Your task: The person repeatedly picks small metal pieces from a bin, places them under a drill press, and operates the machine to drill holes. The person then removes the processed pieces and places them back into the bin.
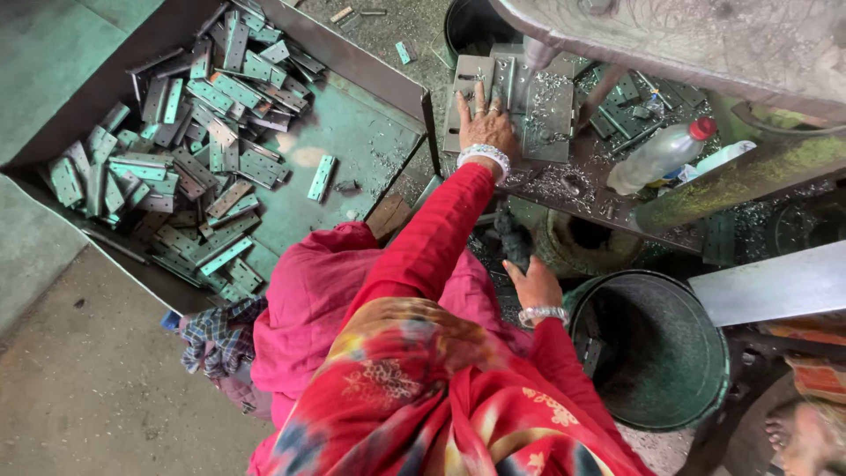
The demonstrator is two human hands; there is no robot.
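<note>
My left hand reaches forward and lies flat, fingers spread, on a grey metal hinge plate on the machine table, holding it down beside the drill spindle. Metal shavings litter the table around it. My right hand is closer to my body, wrapped around a dark lever handle below the table's edge. Both wrists carry silver bangles, and my sleeves are red.
A large metal tray to the left holds several grey-green hinge plates. A green bucket stands right of my right hand. A plastic bottle lies on the machine. Another person's foot shows at bottom right.
</note>
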